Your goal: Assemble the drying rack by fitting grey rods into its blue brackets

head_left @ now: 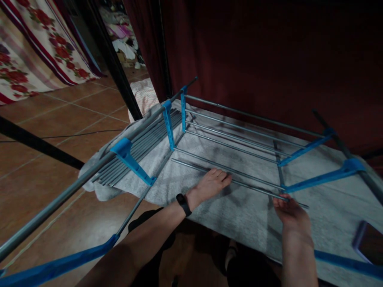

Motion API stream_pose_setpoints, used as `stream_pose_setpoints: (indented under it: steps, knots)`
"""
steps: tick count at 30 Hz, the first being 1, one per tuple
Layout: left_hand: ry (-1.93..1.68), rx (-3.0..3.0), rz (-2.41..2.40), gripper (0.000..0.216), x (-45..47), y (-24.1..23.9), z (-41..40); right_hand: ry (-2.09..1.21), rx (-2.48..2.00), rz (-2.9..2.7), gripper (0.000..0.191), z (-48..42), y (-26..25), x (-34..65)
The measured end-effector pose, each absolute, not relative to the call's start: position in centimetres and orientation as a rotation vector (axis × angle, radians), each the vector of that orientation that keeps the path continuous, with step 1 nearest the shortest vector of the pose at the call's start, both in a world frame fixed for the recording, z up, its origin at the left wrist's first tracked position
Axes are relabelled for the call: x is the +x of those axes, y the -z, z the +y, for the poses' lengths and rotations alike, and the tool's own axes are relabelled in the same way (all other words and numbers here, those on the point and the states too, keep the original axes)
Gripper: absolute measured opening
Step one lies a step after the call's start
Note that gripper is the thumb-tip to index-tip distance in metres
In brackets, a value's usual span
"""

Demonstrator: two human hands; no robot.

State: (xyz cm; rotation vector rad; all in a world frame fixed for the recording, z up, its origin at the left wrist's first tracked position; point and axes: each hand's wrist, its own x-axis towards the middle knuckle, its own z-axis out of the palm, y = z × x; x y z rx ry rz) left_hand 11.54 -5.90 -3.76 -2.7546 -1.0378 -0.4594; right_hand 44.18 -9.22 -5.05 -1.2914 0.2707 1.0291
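Note:
A loose thin metal rod [249, 185] runs between my two hands, just above the grey cloth. My left hand [213, 182], with a black band on its wrist, is closed over the rod's middle. Farther right, my right hand [289, 209] grips the same rod near its right end. Around them stands a partly built rack, its side pole [89, 173] carrying blue plastic brackets [169, 125]. Several cross rods [236, 126] span from the left brackets to the right blue bracket [323, 177].
A pile of loose rods [143, 139] lies left on the grey cloth [248, 235]. A phone [371, 241] rests at the right. Dark posts [112, 59] rise at the left, beside a floral curtain [56, 44]. A dark red curtain [269, 59] hangs behind.

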Motion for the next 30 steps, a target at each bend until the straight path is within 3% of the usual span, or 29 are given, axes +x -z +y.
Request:
stream_pose_setpoints:
  steps: [9,20,30]
  knots:
    - [0.443,-2.773,-0.985,0.019,11.8,3.5,-6.1,-1.098,-1.231,0.225,0.031,-9.2,5.1,44.5]
    - [0.592,-2.782,-1.142,0.022,11.7,3.7,-5.3,-1.11,-1.129,0.263,0.021,-8.9,5.0,43.3]
    - [0.617,-2.735,-1.366,0.017,8.9,3.6,-2.5,-0.922,-0.995,0.02,0.013,-8.1,5.0,40.3]
